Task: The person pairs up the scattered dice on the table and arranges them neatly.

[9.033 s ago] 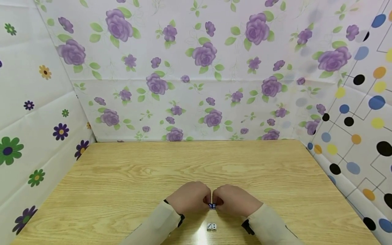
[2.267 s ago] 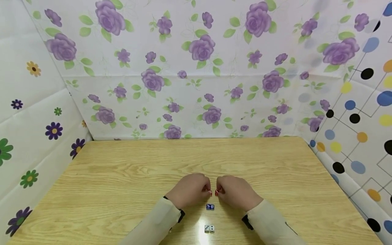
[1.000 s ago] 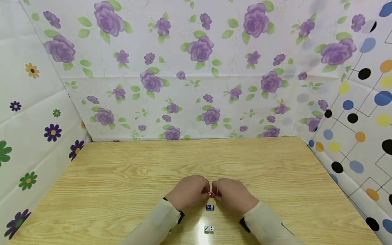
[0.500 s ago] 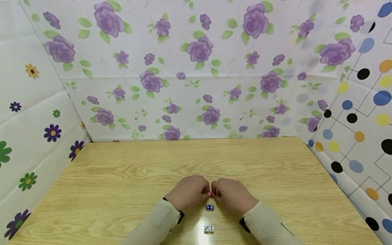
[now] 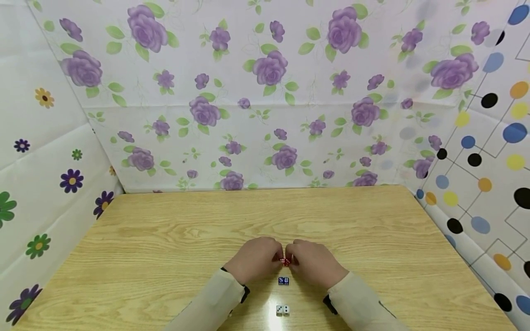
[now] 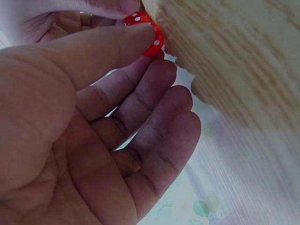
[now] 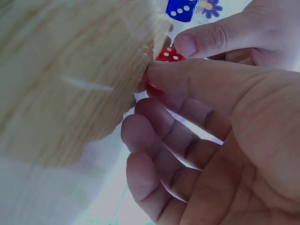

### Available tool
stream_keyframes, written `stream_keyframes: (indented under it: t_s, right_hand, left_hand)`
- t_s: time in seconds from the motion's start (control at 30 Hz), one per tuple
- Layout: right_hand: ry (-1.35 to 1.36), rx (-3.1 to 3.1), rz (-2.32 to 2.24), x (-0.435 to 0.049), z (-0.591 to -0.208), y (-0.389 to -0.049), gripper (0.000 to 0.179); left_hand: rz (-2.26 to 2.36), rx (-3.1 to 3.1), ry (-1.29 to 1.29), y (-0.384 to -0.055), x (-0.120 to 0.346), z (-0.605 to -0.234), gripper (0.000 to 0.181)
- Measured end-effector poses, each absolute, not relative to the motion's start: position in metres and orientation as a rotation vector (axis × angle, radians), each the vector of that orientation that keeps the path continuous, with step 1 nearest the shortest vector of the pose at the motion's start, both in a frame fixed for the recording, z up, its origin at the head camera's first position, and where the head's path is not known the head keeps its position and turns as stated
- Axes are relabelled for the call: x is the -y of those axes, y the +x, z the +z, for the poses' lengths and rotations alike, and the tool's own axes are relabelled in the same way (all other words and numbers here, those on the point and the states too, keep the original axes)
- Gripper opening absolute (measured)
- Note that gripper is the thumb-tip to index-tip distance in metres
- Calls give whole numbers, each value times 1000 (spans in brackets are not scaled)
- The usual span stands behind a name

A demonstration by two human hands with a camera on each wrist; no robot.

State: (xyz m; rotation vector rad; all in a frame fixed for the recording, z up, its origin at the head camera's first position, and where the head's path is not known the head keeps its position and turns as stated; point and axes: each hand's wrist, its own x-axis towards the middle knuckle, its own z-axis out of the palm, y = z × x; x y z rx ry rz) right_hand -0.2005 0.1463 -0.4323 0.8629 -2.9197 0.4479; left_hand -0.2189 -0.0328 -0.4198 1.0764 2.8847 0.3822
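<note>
Both hands meet near the middle of the table's near half. Between thumb and finger, my left hand [image 5: 258, 259] pinches a red die [image 6: 157, 44] with white dots. A second red die [image 5: 287, 262] sits right beside it, pinched by my right hand [image 5: 315, 263]; in the right wrist view that hand's thumb covers most of it. The two red dice appear side by side at the tabletop. Closer to me, a pair of blue dice [image 5: 283, 281] lies side by side. Nearer still is a pair of white dice [image 5: 283, 310], also side by side.
The wooden table [image 5: 198, 220] reaches back to a wall cloth [image 5: 248, 138] with purple roses. Flowered cloth [image 5: 45, 184] borders the left side, dotted cloth [image 5: 476, 193] the right. Light glares off the tabletop beside the white dice.
Earlier both hands held the blue dice, which now lie released. Later each hand held a red die with a gap between; the hands have since closed that gap. The last second shows little movement.
</note>
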Motion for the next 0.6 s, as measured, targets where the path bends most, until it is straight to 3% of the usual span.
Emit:
stream_keyframes:
  t_s: [0.6]
  right_hand:
    - [800, 2905, 401, -146, -437, -203, 6]
  left_hand:
    - [390, -2912, 1027, -221, 31, -424, 5]
